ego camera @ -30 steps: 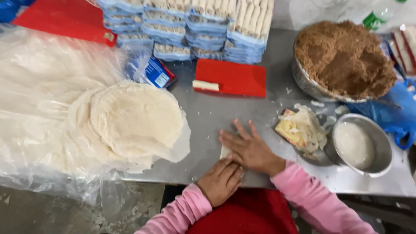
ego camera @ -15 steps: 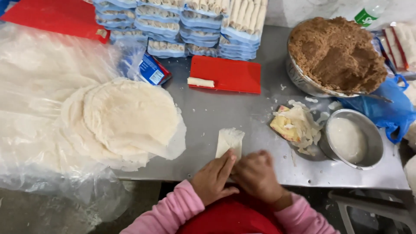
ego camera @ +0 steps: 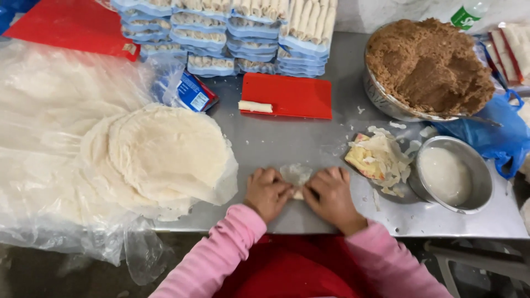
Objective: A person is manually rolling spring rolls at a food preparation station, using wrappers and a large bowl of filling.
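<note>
Both hands (ego camera: pixel 301 193) hiding half-rolled wrapper (ego camera: pixel 296 174)

The left hand (ego camera: pixel 269 193) and the right hand (ego camera: pixel 332 196) cover most of the small roll (ego camera: pixel 298 194) between them, so its filling and length cannot be told. The thin wrapper (ego camera: pixel 296 173) above it is partly under the fingertips. The stacked trays (ego camera: pixel 232 33) of rolls are cut off by the top edge, as is the green-capped bottle (ego camera: pixel 466 14). The red board (ego camera: pixel 72 25) runs off the top left. The blue bag (ego camera: pixel 491 132) hides part of the big bowl (ego camera: pixel 386 102) and leaves the frame at right. The packet (ego camera: pixel 190 91) lies half under clear plastic (ego camera: pixel 49 110).
</note>
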